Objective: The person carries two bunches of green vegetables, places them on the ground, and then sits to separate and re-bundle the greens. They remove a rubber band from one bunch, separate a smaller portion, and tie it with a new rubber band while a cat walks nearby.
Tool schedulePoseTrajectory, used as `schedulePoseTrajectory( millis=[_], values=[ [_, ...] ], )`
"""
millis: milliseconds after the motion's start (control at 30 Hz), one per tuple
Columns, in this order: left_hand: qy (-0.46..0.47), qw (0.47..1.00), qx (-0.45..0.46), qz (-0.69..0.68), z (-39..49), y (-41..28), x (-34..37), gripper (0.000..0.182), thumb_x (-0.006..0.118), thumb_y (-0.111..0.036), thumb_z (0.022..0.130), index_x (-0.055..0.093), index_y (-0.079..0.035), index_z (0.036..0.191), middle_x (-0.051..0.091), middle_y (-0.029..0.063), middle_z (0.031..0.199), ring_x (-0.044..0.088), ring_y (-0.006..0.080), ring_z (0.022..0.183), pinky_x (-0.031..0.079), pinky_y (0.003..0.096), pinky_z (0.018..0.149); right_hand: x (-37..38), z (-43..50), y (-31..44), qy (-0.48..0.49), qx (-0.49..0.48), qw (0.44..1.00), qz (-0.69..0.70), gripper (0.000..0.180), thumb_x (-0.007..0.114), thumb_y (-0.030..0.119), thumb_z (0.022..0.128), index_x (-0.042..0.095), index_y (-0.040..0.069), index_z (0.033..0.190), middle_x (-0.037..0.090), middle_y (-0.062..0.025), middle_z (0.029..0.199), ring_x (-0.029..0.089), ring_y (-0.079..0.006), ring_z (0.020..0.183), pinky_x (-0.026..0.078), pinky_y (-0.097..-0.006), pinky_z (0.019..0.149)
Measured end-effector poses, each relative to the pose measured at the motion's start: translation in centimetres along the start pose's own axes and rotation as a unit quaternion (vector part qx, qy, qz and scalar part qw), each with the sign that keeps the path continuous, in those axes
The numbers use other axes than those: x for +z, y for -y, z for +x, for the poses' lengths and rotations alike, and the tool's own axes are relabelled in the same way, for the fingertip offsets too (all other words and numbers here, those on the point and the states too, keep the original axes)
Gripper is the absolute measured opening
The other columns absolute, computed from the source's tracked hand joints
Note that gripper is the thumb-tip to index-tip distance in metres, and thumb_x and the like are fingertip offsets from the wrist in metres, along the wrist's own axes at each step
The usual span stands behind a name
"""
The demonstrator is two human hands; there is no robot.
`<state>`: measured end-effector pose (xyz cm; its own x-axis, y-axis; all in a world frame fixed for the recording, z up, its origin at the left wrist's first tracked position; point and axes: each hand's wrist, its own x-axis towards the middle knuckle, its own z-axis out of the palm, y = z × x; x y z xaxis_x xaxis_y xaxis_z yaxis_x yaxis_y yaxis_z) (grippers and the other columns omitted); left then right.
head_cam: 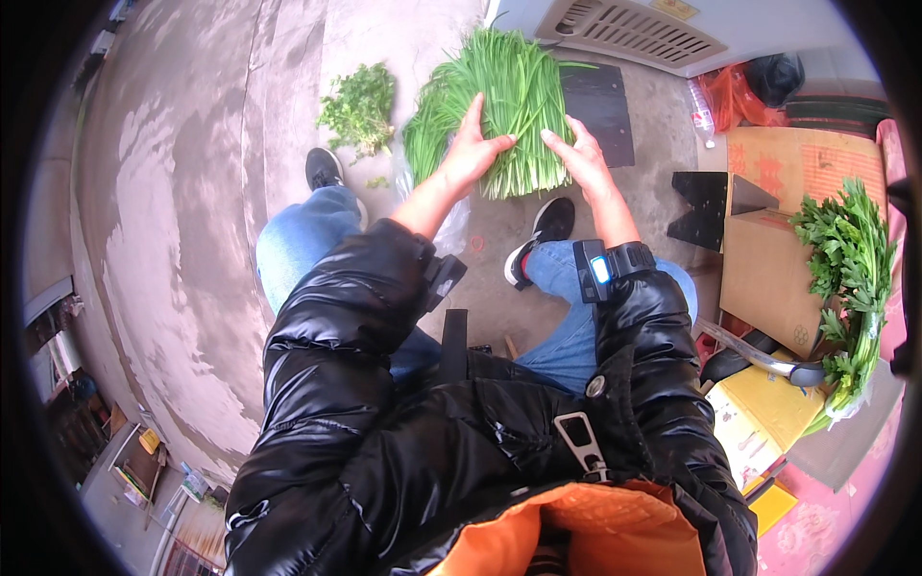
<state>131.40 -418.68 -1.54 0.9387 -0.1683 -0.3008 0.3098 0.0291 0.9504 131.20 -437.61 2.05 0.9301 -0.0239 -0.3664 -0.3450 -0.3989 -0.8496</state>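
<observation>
A thick bundle of garlic chives (518, 93) stands out before me, its pale cut ends towards me and its green tips pointing away. My left hand (472, 150) clasps its left side, thumb lying across the stalks. Against the right edge is my right hand (582, 155), the thumb on the stalks near their cut ends. Together the two hands hold the bundle between them. More loose chives (425, 140) lie to the left, partly under the bundle, beside a clear plastic bag (452, 227). A small heap of leafy herbs (364, 108) rests farther left on the concrete floor.
A dark flat board (601, 111) lies right of the chives, below a white appliance with a vent grille (634, 32). Cardboard boxes (771, 270) crowd my right side. Bound celery (857, 288) lies near them. A plastic bottle (700, 111) stands by red bags (738, 97).
</observation>
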Motion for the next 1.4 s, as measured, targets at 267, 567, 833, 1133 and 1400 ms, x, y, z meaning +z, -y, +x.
schedulePoseTrajectory(
  millis=[267, 567, 833, 1133, 1400],
  values=[
    [0.012, 0.998, 0.025, 0.058, -0.9, -0.3, -2.1, 0.08, 0.062, -0.007, 0.079, 0.013, -0.009, 0.143, 0.031, 0.0188, 0.139, 0.041, 0.0214, 0.119, 0.034, 0.0313, 0.099, -1.1, 1.7, -3.4, -0.088, -0.003, 0.994, -0.064, 0.062, 0.062, 0.032, 0.081, 0.041, 0.002, 0.131, 0.052, -0.0209, 0.122, 0.051, -0.0242, 0.112, 0.04, -0.0329, 0.094],
    [-0.017, 1.0, -0.019, -0.006, -2.6, -2.0, -4.0, 0.067, 0.057, -0.022, 0.086, 0.022, -0.007, 0.141, 0.032, 0.0178, 0.14, 0.044, 0.0251, 0.118, 0.042, 0.0348, 0.091, 0.7, -0.4, 2.1, -0.205, -0.302, 0.908, -0.206, 0.035, 0.059, 0.016, 0.081, 0.055, 0.005, 0.114, 0.057, -0.0139, 0.108, 0.055, -0.0311, 0.099, 0.043, -0.0368, 0.088],
    [0.042, 0.983, -0.108, -0.143, -2.9, -1.4, -5.2, 0.06, 0.049, -0.032, 0.092, 0.023, -0.007, 0.139, 0.026, 0.0157, 0.143, 0.044, 0.0288, 0.118, 0.041, 0.0378, 0.095, 5.4, -2.7, 5.7, -0.087, -0.375, 0.911, -0.148, 0.03, 0.056, 0.006, 0.08, 0.057, 0.005, 0.11, 0.057, -0.0135, 0.109, 0.054, -0.0299, 0.102, 0.043, -0.0354, 0.088],
    [-0.002, 0.996, -0.026, -0.089, -1.6, -0.9, -1.4, 0.079, 0.062, -0.023, 0.084, 0.013, 0.0, 0.141, 0.036, 0.021, 0.135, 0.039, 0.0244, 0.123, 0.03, 0.0316, 0.102, 1.0, 1.5, -1.0, -0.118, 0.029, 0.992, -0.027, 0.07, 0.065, 0.033, 0.081, 0.035, -0.003, 0.133, 0.043, -0.0248, 0.13, 0.044, -0.0277, 0.121, 0.035, -0.0352, 0.1],
    [0.093, 0.975, -0.034, -0.197, 0.8, -1.7, 3.8, 0.081, 0.061, -0.002, 0.08, 0.008, 0.0, 0.141, 0.019, 0.0208, 0.144, 0.028, 0.0252, 0.13, 0.027, 0.0311, 0.105, -0.5, 1.2, -2.7, -0.107, -0.028, 0.994, 0.022, 0.052, 0.062, 0.021, 0.084, 0.044, 0.0, 0.128, 0.055, -0.0121, 0.119, 0.052, -0.0168, 0.107, 0.04, -0.029, 0.092]
  ],
)
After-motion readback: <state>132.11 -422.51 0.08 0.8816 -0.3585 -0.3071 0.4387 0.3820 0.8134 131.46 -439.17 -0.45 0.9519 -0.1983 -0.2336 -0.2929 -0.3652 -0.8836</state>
